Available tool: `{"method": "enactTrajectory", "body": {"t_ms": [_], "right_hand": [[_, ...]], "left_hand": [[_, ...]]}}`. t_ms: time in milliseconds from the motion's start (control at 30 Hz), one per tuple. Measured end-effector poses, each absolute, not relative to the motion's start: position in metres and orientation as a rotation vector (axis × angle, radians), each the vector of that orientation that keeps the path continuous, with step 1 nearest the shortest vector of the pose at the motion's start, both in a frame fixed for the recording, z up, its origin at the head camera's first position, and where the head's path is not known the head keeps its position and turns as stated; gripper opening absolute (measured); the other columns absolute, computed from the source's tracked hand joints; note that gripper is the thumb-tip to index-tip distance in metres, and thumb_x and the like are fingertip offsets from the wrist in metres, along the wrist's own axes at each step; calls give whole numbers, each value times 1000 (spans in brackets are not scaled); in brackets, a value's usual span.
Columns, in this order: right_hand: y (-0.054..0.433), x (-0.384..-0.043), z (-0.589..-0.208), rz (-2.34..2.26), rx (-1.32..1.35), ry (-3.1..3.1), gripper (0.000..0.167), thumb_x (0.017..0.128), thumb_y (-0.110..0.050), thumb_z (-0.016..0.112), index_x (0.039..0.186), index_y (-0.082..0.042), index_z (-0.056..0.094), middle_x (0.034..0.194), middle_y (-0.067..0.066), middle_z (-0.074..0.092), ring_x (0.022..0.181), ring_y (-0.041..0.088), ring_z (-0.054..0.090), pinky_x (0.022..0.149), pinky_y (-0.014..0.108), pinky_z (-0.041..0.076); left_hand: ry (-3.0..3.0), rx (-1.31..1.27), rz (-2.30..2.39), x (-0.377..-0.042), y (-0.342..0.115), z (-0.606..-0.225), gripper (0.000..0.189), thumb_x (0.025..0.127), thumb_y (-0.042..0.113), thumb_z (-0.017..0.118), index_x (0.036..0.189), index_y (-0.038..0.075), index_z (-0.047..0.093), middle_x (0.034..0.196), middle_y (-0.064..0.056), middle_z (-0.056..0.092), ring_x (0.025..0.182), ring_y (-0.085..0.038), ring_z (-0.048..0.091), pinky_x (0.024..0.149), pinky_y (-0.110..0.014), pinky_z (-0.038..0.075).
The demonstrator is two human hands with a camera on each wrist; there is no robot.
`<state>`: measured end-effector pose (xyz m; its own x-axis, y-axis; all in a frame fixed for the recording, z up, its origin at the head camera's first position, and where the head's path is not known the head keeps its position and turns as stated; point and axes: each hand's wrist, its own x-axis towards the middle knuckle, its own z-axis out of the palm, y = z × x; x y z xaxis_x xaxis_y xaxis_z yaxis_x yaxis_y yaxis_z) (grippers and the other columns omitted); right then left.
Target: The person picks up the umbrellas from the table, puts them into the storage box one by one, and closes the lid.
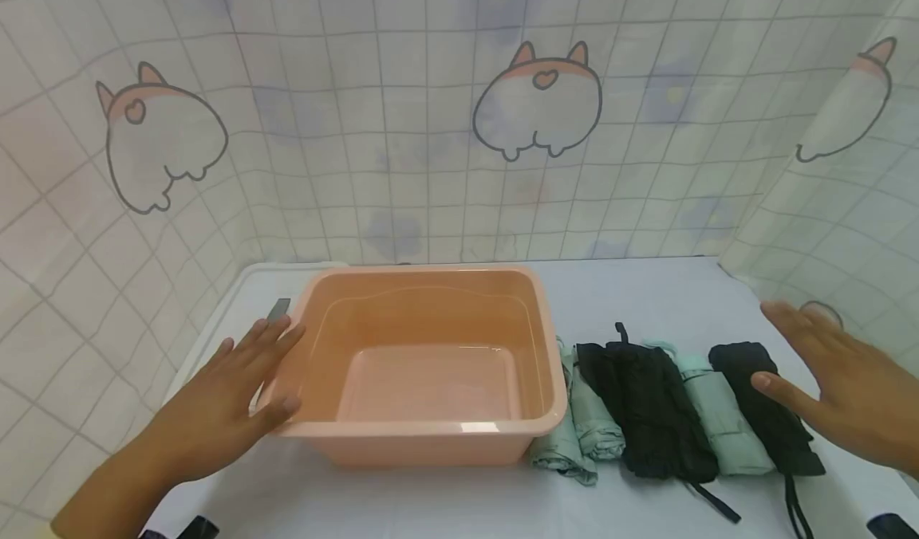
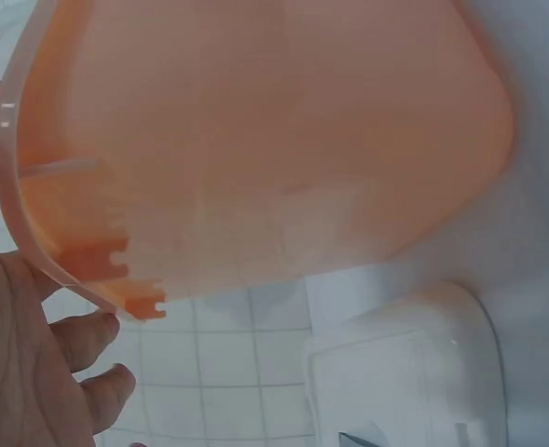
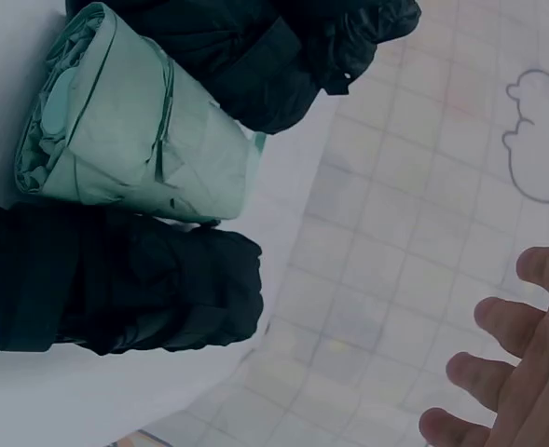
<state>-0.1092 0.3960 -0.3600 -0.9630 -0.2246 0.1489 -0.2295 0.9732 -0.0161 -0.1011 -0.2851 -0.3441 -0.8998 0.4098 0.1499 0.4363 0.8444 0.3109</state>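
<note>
An orange plastic basin (image 1: 424, 448) stands on the white surface, with nothing inside it. My left hand (image 1: 233, 391) rests at its left rim, fingers spread and thumb lying over the front left corner. In the left wrist view the fingertips (image 2: 86, 337) touch the rim's edge. To the right of the basin, rolled cloth bundles lie in a row: a black one (image 1: 649, 411), another black one (image 1: 761, 403) and several pale green ones (image 1: 728, 423). My right hand (image 1: 836, 379) hovers beside the rightmost black bundle, fingers extended, holding nothing.
A white rounded tray or lid (image 2: 400, 372) lies behind and left of the basin, with a small grey flat piece (image 1: 278, 309) on it. Grid-patterned curtains (image 1: 431, 124) with animal drawings enclose the back and sides. Dark objects (image 1: 197, 528) show at the front edge.
</note>
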Motion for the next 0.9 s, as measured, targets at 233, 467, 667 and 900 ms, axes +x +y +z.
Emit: {"method": "enactTrajectory", "body": {"t_ms": [233, 467, 667, 900], "right_hand": [[403, -111, -367, 105, 248, -3038, 102, 98, -54, 62, 164, -7, 1, 155, 39, 23, 133, 63, 29, 90, 84, 29], [409, -116, -370, 110, 163, -3114, 102, 98, -58, 59, 163, -4, 2, 144, 44, 31, 122, 65, 34, 85, 85, 32], [415, -116, -380, 165, 143, -3128, 99, 100, -56, 58, 162, 1, 7, 144, 45, 30, 124, 66, 32, 87, 86, 29], [421, -121, -387, 199, 104, -3178, 93, 101, -56, 56, 152, 14, 23, 141, 49, 33, 120, 71, 37, 88, 83, 33]], "left_hand": [[-2918, -666, -598, -99, -286, -352, 73, 104, 37, 57, 165, 26, 19, 169, -4, 21, 155, -32, 13, 121, -60, 9], [-2896, -647, -657, -99, -287, -358, 76, 103, 36, 60, 166, 27, 18, 169, -2, 23, 152, -39, 23, 120, -59, 15], [-2915, -634, -715, -98, -284, -359, 76, 104, 35, 58, 166, 30, 13, 168, -6, 24, 145, -51, 30, 106, -74, 29], [-2940, -611, -752, -96, -284, -363, 74, 107, 33, 53, 166, 32, 9, 166, -8, 27, 141, -49, 39, 100, -73, 37]]}}
